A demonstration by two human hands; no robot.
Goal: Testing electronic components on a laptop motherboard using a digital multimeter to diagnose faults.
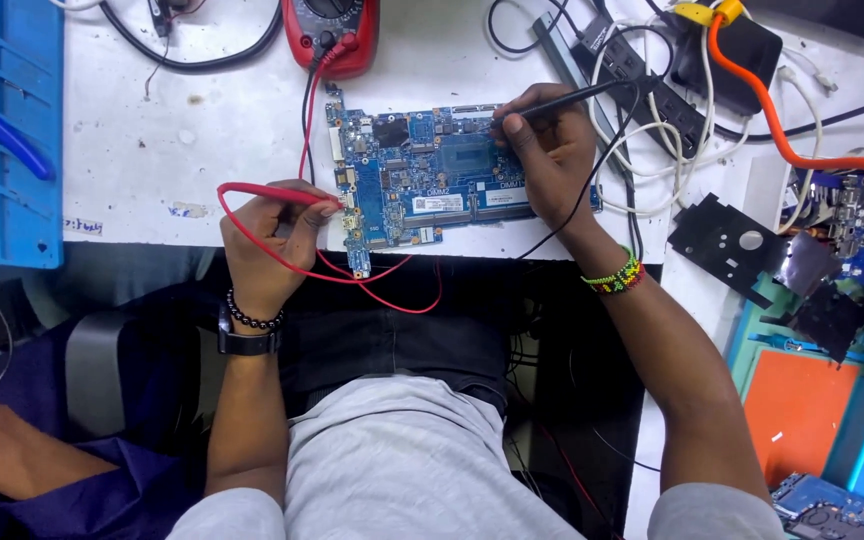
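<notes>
Grey shirt, black watch (248,343) — beaded bracelets (616,277)

Blue circuit board (432,178) flat at white table edge; red probe (277,193) and black probe (562,100) touching it.

Blue circuit board (432,175) on a white table (142,160), red and black leads.

Red probe (267,192) with trailing red wire (372,290) pinched in left hand (272,245); black probe (562,100) in right hand (550,160). Red and black multimeter (332,35) at top. Black bead bracelet (252,320) and black watch (249,343) on left wrist; striped green, yellow, red and black beaded bands (617,277) on right wrist. Solid blue mat (7,130) at left, orange mat (797,410) at right, orange cable (782,130), white cords (652,150), grey shirt (402,460).
</notes>
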